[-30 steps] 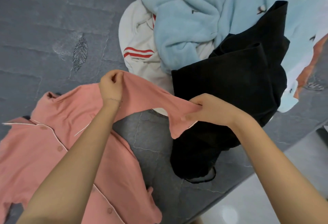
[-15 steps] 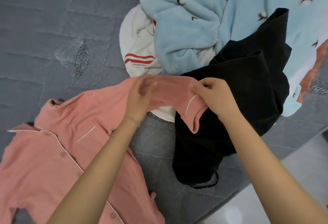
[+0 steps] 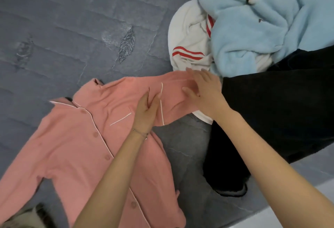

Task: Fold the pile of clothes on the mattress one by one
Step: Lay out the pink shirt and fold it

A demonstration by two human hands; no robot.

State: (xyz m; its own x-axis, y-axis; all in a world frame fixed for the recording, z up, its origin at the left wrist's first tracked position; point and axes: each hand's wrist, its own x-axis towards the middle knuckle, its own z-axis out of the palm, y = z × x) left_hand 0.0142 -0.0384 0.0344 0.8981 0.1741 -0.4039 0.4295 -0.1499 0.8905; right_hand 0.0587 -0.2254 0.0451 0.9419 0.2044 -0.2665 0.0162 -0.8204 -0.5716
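A pink button-up pyjama shirt (image 3: 75, 137) with white piping lies spread on the grey mattress (image 3: 72, 20). Its right sleeve is stretched out flat toward the pile of clothes. My left hand (image 3: 146, 112) rests on the sleeve near the shoulder, fingers straight. My right hand (image 3: 204, 90) lies flat on the sleeve's cuff end with fingers spread. The pile at the upper right holds a light blue fleece garment (image 3: 253, 25), a white garment with red stripes (image 3: 188, 47) and a black garment (image 3: 271, 119).
The mattress edge runs along the lower right, with pale floor (image 3: 307, 182) beyond it. A furry grey-white thing (image 3: 27, 217) shows at the bottom left corner. A leaf pattern (image 3: 127, 45) is stitched into the mattress.
Both hands let go of the lifted sleeve and now lie flat on it. The sleeve has come down flat, with its end beside the pile.
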